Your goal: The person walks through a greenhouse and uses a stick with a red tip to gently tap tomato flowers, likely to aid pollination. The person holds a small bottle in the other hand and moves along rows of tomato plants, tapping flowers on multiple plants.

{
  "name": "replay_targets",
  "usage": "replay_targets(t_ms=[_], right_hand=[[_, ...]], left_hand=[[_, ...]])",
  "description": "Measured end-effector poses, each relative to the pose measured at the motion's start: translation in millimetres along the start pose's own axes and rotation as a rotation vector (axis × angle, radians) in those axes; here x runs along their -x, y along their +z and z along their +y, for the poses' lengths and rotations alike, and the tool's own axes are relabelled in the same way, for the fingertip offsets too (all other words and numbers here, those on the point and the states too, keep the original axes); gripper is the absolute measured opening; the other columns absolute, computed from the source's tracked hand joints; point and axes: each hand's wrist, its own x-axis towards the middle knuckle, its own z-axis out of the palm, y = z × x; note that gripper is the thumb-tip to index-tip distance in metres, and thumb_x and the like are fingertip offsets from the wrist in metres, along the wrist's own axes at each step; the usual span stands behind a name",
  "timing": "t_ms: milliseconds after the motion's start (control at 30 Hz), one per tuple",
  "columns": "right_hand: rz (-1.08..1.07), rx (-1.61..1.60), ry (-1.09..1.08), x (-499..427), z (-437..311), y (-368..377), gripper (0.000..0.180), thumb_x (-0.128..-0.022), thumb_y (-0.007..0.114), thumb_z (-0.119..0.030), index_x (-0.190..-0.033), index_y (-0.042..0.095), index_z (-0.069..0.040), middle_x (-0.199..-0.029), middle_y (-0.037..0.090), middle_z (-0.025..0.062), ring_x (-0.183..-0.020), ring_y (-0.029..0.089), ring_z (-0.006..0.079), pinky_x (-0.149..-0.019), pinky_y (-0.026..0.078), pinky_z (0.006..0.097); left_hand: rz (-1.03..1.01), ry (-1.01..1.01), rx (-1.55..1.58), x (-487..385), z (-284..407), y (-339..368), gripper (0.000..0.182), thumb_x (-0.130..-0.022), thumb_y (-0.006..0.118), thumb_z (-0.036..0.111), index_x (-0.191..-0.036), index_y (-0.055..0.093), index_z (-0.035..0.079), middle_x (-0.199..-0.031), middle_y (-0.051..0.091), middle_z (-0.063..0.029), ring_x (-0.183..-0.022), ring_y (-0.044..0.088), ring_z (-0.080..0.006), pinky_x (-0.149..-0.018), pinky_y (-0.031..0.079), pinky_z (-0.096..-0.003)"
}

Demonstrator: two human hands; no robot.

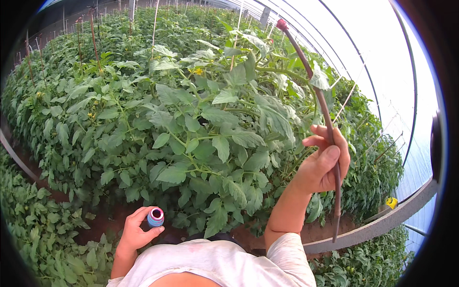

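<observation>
In my left hand (138, 227) is a small open bottle (155, 219) with a blue side, its rim stained magenta and dark liquid inside. My right hand (324, 161) grips a long thin brown stick (324, 107) that rises upward and leans left. A magenta-stained wad (282, 24) is fixed on the stick's top end, well above my hand. Leafy tomato plants (215, 132) fill the space before me. A pale curled leaf (319, 77) overlaps the stick's middle, and I cannot tell whether they touch. Yellow tomato flowers (197, 71) show among the upper leaves.
White support strings (155, 28) and thin brown stakes (94, 39) stand among the plants. A grey curved-looking beam (373, 231) crosses the lower right, with a yellow object (392, 203) beside it. Greenhouse hoops (353, 43) and plastic film (423, 104) arch along the right. More foliage (39, 229) grows at lower left.
</observation>
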Motion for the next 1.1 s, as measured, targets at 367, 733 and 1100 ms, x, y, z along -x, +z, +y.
replay_targets(t_ms=[367, 733, 1100], right_hand=[[-0.198, -0.420, -0.109, 34.4, -95.3, 21.8, 0.038, -0.100, 0.044, -0.028, -0.114, 0.059, 0.004, -0.083, 0.057, 0.0186, -0.062, 0.053, 0.0217, -0.039, 0.044, 0.0241], [-0.677, 0.163, -0.002, 84.2, -162.3, 173.7, 0.028, -0.099, 0.054, -0.025, -0.105, 0.060, 0.002, -0.078, 0.066, 0.0167, -0.060, 0.067, 0.0269, -0.050, 0.056, 0.0335], [-0.444, 0.233, 0.096, 120.1, -195.4, 234.0, 0.032, -0.102, 0.050, -0.026, -0.111, 0.056, 0.003, -0.086, 0.065, 0.0224, -0.066, 0.066, 0.0265, -0.052, 0.056, 0.0318]], left_hand=[[-0.095, 0.102, 0.012, -47.8, -37.5, -58.6, 0.051, -0.069, 0.083, 0.010, -0.115, 0.064, -0.001, -0.103, 0.068, -0.0123, -0.090, 0.066, -0.0221, -0.083, 0.051, -0.0309], [-0.091, 0.103, 0.083, -76.1, -106.5, -191.5, 0.051, -0.067, 0.081, 0.006, -0.114, 0.063, -0.004, -0.104, 0.067, -0.0147, -0.093, 0.066, -0.0244, -0.085, 0.051, -0.0324], [-0.158, 0.124, 0.096, -79.1, -146.9, -280.3, 0.054, -0.067, 0.082, 0.006, -0.116, 0.063, -0.003, -0.107, 0.067, -0.0150, -0.095, 0.066, -0.0248, -0.086, 0.051, -0.0336]])
